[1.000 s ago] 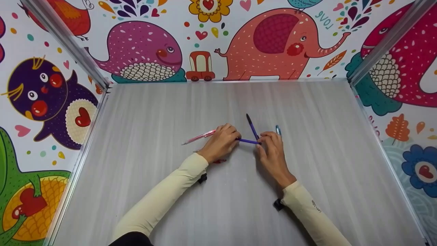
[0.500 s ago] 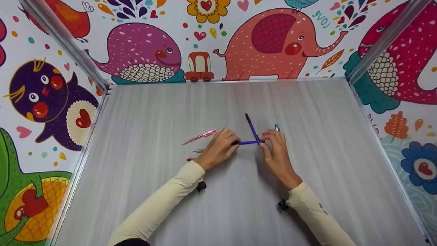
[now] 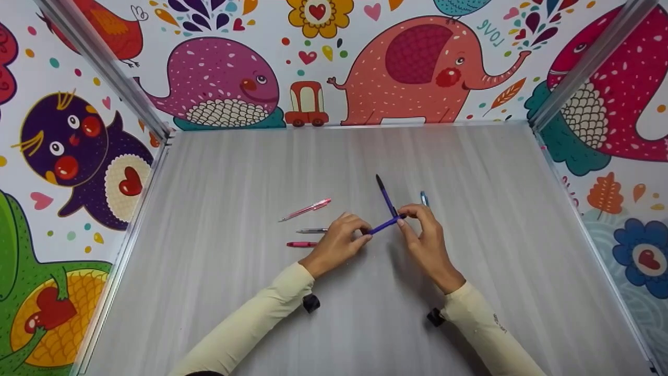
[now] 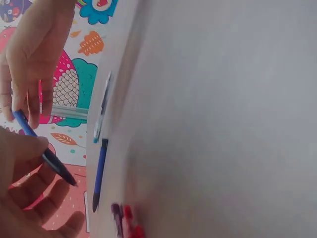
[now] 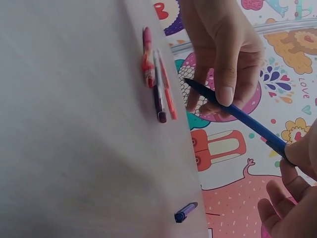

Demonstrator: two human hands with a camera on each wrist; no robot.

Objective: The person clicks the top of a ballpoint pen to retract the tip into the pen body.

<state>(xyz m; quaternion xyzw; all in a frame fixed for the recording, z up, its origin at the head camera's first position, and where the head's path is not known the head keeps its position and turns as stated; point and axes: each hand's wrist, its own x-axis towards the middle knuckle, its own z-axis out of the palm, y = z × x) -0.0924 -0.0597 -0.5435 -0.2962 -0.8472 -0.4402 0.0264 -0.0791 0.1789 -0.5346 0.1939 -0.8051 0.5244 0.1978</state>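
Note:
A blue pen (image 3: pixel 385 225) with a dark tip is held off the table between both hands. My left hand (image 3: pixel 342 241) pinches it near the dark tip end, thumb against fingers, as the right wrist view shows. My right hand (image 3: pixel 429 243) pinches the other end between thumb and fingertips. A second blue pen (image 3: pixel 385 192) with a dark tip lies on the table just beyond the right fingers. Beside the right hand is a light-blue pen (image 3: pixel 424 198), partly hidden in the head view but plain in the left wrist view (image 4: pixel 103 109).
Left of the hands lie a clear pink pen (image 3: pixel 305 210), a dark clear-barrelled pen (image 3: pixel 312 230) and a red pen (image 3: pixel 301 244); the left hand covers part of the latter two. Printed walls (image 3: pixel 219 78) with metal edges border the grey table (image 3: pixel 235 177).
My left hand has moved toward the body, uncovering parts of the pens beside it. The held pen has swung so its left end sits nearer me; the right hand shifted slightly.

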